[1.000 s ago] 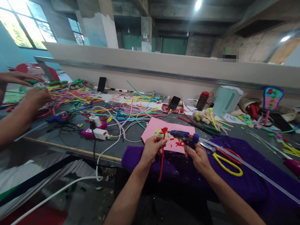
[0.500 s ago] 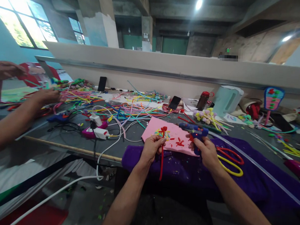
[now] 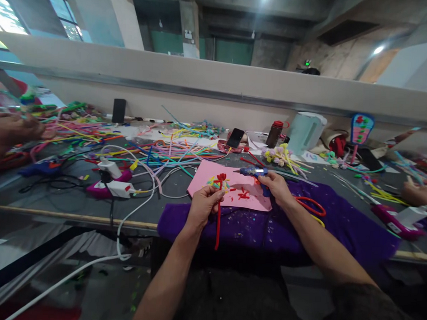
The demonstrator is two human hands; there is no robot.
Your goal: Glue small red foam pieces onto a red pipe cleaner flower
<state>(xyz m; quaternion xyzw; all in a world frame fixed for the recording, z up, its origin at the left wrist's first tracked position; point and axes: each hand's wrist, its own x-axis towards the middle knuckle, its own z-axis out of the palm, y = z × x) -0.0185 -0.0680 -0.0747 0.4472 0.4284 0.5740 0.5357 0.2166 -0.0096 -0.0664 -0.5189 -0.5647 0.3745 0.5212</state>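
My left hand (image 3: 205, 205) pinches a red pipe-cleaner flower (image 3: 218, 226), its bloom up and its stem hanging below my fingers. To the right, my right hand (image 3: 276, 187) is wrapped round a blue glue gun (image 3: 252, 172), whose nozzle points left toward the flower with a gap between them. Beneath both lies a pink sheet (image 3: 206, 171) with short red pieces (image 3: 244, 194) and some yellow and green bits on it. A purple cloth (image 3: 246, 227) covers the table edge under the sheet.
Colourful pipe cleaners (image 3: 178, 151) lie behind. White-and-magenta power strips (image 3: 109, 188) and a white cable are at left; red-handled scissors (image 3: 312, 207) lie by my right wrist. A bottle (image 3: 275, 134) and a pale green box (image 3: 305, 131) stand behind. Other people's hands show at both sides.
The view has shifted right. The glue gun is now held more level, a little higher relative to the sheet. A person's hand has come into view at the far right. The left hand still holds the flower.
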